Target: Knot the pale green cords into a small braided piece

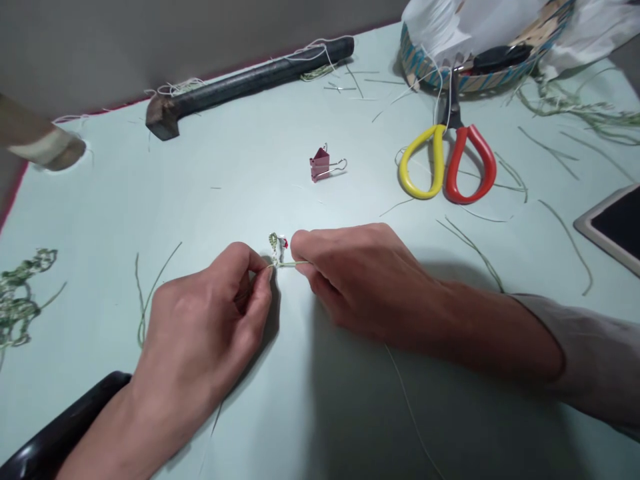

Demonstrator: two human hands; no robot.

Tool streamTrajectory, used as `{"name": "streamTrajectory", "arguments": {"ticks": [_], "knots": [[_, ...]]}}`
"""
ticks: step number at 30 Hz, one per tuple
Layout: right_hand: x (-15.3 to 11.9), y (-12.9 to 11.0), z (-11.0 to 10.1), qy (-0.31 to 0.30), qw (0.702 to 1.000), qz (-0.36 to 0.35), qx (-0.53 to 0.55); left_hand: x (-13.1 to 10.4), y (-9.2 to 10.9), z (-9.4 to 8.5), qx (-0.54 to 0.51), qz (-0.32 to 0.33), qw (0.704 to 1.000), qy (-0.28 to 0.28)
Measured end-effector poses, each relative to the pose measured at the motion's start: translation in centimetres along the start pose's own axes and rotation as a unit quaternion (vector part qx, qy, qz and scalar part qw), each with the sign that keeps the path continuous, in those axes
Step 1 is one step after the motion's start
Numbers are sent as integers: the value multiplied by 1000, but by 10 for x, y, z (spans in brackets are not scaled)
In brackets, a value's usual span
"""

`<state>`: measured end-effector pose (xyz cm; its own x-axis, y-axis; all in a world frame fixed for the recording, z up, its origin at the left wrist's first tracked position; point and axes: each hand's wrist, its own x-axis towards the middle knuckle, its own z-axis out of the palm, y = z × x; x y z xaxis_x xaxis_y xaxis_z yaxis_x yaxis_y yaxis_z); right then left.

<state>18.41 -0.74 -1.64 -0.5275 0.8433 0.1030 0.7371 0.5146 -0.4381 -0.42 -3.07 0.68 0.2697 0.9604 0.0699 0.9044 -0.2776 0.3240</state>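
My left hand (210,313) is closed in a pinch on a thin pale green cord at the middle of the table. Facing it, my right hand (370,273) pinches the green cord (294,264), which runs taut between the two hands. Just above this stretch stands a small knotted cord piece (274,243) in green and white with a red spot. It joins the cord between my fingertips. Part of the cord is hidden by my fingers. Beyond my hands lies a dark pink binder clip (320,165).
Scissors (447,160) with yellow and red handles lean on a woven basket (485,80). A hammer (250,83) lies along the back. Knotted green cord (23,297) is at left, a dark-screened device (613,227) at right. Cut cord ends (473,247) are scattered about.
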Motion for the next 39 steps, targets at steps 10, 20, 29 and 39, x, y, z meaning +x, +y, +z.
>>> {"name": "streamTrajectory", "arguments": {"ticks": [10,20,29,39], "knots": [[-3,4,1,9,998,-52,18,-8,-10,3,53,44,998,11],[-5,9,2,26,997,-72,29,2,-3,0,7,33,999,-2],[-2,5,-2,-18,999,-40,9,9,-10,-9,-173,-123,972,-100],[-3,4,-4,-25,998,-28,52,8,-10,-7,-227,-168,955,-89]]}}
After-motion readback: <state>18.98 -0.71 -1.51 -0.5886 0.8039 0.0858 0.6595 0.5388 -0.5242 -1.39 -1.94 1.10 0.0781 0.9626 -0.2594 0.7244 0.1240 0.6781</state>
